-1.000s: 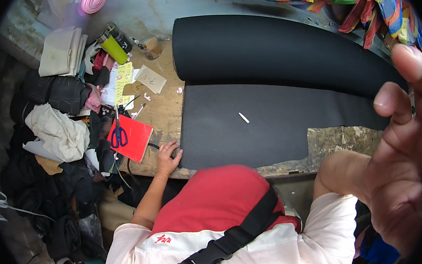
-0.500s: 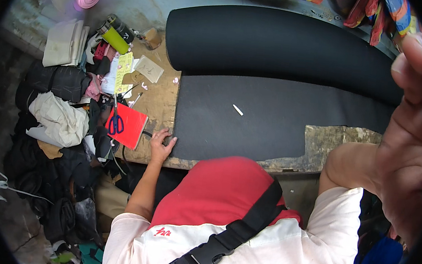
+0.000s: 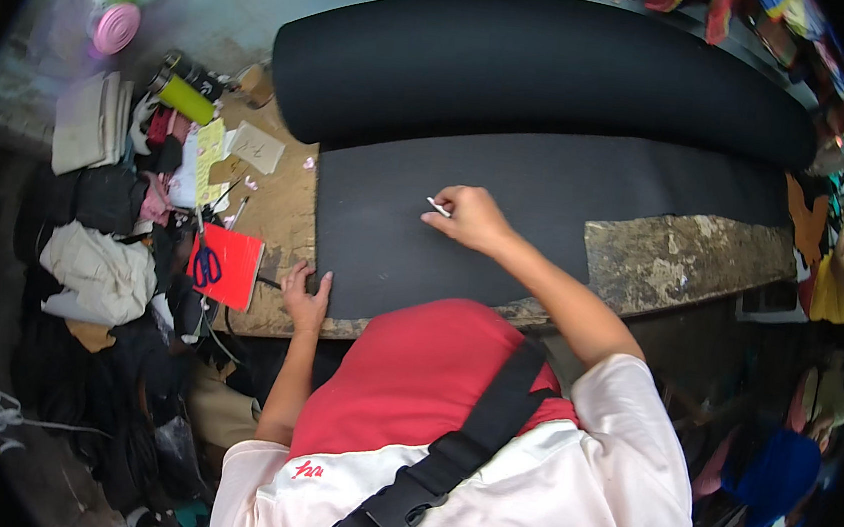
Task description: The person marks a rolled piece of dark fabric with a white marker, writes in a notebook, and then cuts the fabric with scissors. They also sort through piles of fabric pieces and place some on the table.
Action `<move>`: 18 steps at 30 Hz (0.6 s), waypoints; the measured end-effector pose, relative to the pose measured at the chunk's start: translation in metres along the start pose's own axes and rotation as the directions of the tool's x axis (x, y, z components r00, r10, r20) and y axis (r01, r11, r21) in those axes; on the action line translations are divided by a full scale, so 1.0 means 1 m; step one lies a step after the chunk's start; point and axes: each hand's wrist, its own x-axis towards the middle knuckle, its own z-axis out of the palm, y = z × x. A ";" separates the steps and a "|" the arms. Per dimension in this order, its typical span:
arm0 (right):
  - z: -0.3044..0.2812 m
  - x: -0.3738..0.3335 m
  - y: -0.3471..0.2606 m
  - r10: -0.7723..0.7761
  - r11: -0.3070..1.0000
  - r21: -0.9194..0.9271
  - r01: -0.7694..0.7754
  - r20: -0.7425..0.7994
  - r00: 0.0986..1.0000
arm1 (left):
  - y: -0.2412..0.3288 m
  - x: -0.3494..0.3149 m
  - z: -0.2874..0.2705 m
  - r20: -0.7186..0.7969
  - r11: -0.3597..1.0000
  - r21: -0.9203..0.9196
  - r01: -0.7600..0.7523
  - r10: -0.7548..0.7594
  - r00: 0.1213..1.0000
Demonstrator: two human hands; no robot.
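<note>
A black sheet of material (image 3: 383, 250) lies flat on the worn wooden table (image 3: 689, 252), running out from a thick black roll (image 3: 539, 73) at the back. Over the middle of the sheet, my right hand (image 3: 474, 220) pinches a short white chalk stick (image 3: 438, 207) between thumb and fingers. My left hand (image 3: 305, 301) rests at the table's front edge beside the sheet's left border, fingers spread and holding nothing. A red notebook (image 3: 240, 283) with dark blue-handled scissors (image 3: 205, 263) on it lies to the left of that hand.
Papers (image 3: 209, 150), a paper card (image 3: 257, 149), a lime-green bottle (image 3: 183, 100) and a dark bottle (image 3: 194, 73) crowd the table's left end. Piled cloth (image 3: 100, 271) stands further left. A pink fan (image 3: 116, 28) is at the upper left. Another person in yellow (image 3: 836, 288) is at far right.
My right hand has come from the far right, near the camera, to the middle of the sheet and picked up the chalk stick. My left hand stays by the sheet's edge; the view has shifted.
</note>
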 end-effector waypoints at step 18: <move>0.037 -0.006 0.101 -0.043 0.939 -0.325 -0.113 -0.437 0.899 | 0.015 0.042 0.006 0.234 0.914 0.076 0.399 -0.405 0.884</move>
